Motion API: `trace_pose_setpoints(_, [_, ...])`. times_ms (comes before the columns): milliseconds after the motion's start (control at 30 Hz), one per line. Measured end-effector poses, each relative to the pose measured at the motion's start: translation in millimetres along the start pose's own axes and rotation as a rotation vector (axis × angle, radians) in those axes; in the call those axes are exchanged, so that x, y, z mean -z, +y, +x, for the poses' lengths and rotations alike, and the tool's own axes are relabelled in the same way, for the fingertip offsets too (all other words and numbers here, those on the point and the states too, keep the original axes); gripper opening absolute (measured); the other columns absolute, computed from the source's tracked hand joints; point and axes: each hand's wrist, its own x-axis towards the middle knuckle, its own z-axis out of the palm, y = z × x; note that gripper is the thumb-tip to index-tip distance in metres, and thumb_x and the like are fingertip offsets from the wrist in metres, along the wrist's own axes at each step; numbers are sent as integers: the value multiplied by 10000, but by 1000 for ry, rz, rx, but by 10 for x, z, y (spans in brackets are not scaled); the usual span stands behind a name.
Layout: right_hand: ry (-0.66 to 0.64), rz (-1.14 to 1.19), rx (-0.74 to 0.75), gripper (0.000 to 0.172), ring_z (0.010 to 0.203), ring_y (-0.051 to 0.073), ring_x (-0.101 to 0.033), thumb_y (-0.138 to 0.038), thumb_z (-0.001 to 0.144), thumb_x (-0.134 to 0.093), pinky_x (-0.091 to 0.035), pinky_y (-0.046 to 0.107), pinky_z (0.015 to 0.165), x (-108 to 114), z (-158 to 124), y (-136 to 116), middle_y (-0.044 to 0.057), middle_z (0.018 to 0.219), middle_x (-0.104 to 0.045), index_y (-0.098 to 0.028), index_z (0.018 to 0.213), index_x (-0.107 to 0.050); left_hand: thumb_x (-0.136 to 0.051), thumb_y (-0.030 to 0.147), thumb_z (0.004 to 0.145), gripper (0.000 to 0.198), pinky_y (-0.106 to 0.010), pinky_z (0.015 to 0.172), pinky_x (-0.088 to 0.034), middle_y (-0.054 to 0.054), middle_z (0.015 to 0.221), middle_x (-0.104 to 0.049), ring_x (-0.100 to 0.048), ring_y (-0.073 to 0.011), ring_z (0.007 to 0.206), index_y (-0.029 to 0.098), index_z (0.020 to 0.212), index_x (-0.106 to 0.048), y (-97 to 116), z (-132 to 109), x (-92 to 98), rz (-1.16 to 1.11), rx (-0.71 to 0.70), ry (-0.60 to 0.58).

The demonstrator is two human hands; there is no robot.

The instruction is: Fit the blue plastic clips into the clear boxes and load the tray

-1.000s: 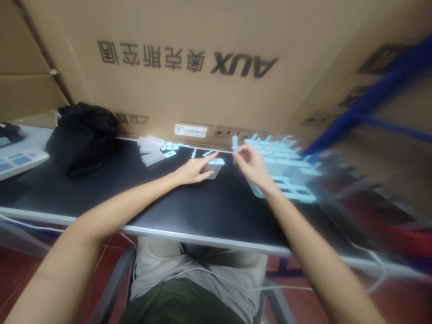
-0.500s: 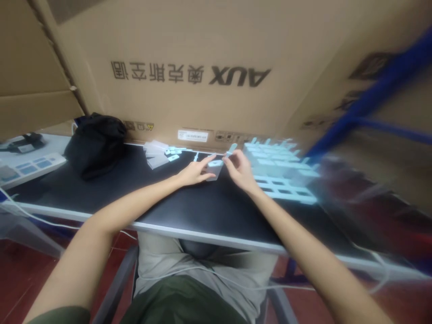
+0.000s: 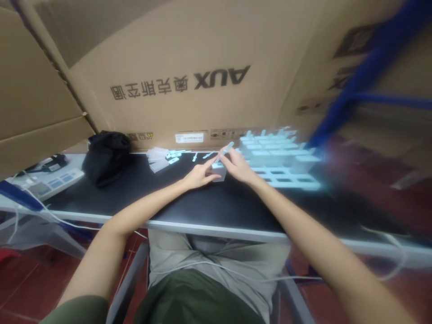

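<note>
Both my hands meet over the middle of the black tabletop. My left hand (image 3: pixel 199 175) has its thumb and fingers closed around a small translucent box (image 3: pixel 219 174) with a pale-blue top. Between the fingertips of my right hand (image 3: pixel 239 166) is a slim pale-blue stick (image 3: pixel 227 149), slanting up to the right, its lower end at the box's top. Whether that end sits in the box is hidden by my fingers. Two similar loose sticks (image 3: pixel 195 157) lie just behind my left hand.
On the right a pale-blue rack (image 3: pixel 290 183) carries several boxes with upright sticks. Translucent boxes (image 3: pixel 159 166) and small pale-blue pieces (image 3: pixel 174 160) lie left of centre. A black bag (image 3: pixel 106 157) and a power strip (image 3: pixel 62 182) are farther left; a large cardboard box (image 3: pixel 151 112) stands behind.
My right hand has moved left, bringing the stick from beside the box to over its top. The left hand still holds the box. The whole view has shifted with my head.
</note>
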Motion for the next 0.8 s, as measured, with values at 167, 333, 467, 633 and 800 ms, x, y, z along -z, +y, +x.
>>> trace_pose_setpoints(167, [-52, -130, 61, 205, 887, 252, -608, -402, 1040, -398, -514, 438, 881, 122, -9, 44, 89, 960, -648, -244, 980, -514, -723, 477, 969, 851, -352, 869, -625, -49, 849, -765, -745, -185, 765, 119, 1654, -368, 36, 55, -59, -1, 17, 15])
trace_pose_setpoints(333, [-149, -277, 98, 189, 960, 284, -574, -378, 1036, -371, -504, 479, 923, 100, -5, 80, 121, 1005, -630, -256, 935, -476, -736, 516, 949, 789, -385, 921, -637, -125, 1045, -803, -802, -243, 941, 146, 1590, -461, 33, 57, -47, -70, 46, 41])
trace_pose_setpoints(467, [-72, -299, 60, 277, 1046, 295, -597, -456, 994, -491, -504, 454, 936, 45, -75, 48, 138, 1108, -628, -218, 1135, -514, -734, 500, 954, 726, -401, 930, -639, -115, 1058, -812, -808, -263, 983, 173, 1550, -478, -12, 45, -45, -119, 68, 29])
trace_pose_setpoints(633, [-59, -439, -112, 545, 1041, 331, -648, -612, 926, -605, -515, 427, 840, -94, -174, -17, 180, 1239, -634, -195, 1265, -516, -745, 501, 939, 566, -337, 827, -608, -72, 957, -797, -782, -234, 860, 161, 1367, -597, 10, 62, -22, 11, 130, -13])
trace_pose_setpoints(800, [-42, -490, -197, 440, 973, 332, -648, -528, 897, -633, -509, 430, 831, -63, -123, -6, 156, 1107, -672, -209, 1184, -533, -710, 637, 928, 492, -309, 808, -556, -55, 1007, -777, -738, -232, 927, 191, 1134, -690, 149, 90, 10, 272, 131, -139])
